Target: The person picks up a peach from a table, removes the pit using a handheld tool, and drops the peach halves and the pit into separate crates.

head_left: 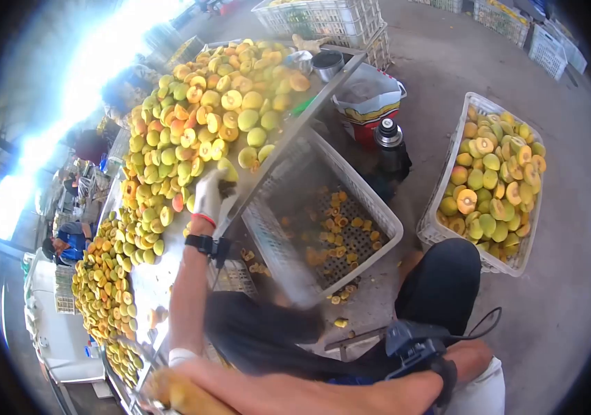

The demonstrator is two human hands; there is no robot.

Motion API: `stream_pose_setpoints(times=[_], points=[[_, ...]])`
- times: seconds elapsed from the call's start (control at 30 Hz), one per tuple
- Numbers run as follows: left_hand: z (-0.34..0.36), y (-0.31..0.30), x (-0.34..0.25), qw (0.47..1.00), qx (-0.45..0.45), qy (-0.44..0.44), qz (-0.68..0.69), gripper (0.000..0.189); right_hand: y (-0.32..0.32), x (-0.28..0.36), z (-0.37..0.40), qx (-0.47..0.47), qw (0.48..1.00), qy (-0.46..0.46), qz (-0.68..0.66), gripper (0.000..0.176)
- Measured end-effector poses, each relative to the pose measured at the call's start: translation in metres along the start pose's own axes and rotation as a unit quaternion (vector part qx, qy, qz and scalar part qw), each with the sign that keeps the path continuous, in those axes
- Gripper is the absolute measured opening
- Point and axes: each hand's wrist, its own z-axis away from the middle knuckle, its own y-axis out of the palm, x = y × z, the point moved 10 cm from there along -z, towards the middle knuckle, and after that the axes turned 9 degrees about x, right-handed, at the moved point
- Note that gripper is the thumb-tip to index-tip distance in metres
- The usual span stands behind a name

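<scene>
My left hand [208, 196], in a white glove with dark-stained fingers, is at the inner edge of the metal table, its fingers closed on a greenish-yellow peach [227, 169]. A watch with a small device and a red band circle that wrist. Beside the hand lies a large heap of halved yellow peaches [171, 142], many with orange cut faces up. Across the bottom runs my right forearm [323, 393], wearing a black strap and device [416, 342]; its fingers cannot be made out. A blurred yellow-orange thing [188, 395] lies at the arm's left end.
Below the table edge [295, 138], a white crate [398, 232] holds small yellow-brown pieces. Another crate [441, 228] to the right is full of peach halves. A black thermos [392, 155] stands by a red-and-white bag [371, 114]. A person in blue [74, 242] is at far left.
</scene>
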Motion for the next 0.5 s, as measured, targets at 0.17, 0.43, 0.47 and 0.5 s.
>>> stream_pose_setpoints(times=[0.17, 0.43, 0.47, 0.5], points=[[0.061, 0.022, -0.07, 0.989, 0.077, 0.117, -0.053, 0.052, -0.018, -0.012, -0.037, 0.07, 0.924, -0.025, 0.374, 0.044], [0.173, 0.067, -0.102, 0.974, 0.008, 0.227, 0.009, 0.057, -0.127, -0.013, -0.083, -0.132, 0.676, -0.11, 0.717, 0.024], [0.186, 0.074, -0.104, 0.97, 0.003, 0.242, 0.002, 0.059, -0.138, -0.017, -0.086, -0.144, 0.676, -0.084, 0.718, 0.025], [0.194, 0.083, -0.103, 0.974, -0.01, 0.226, -0.013, 0.059, -0.149, -0.022, -0.086, -0.159, 0.675, -0.058, 0.718, 0.025]])
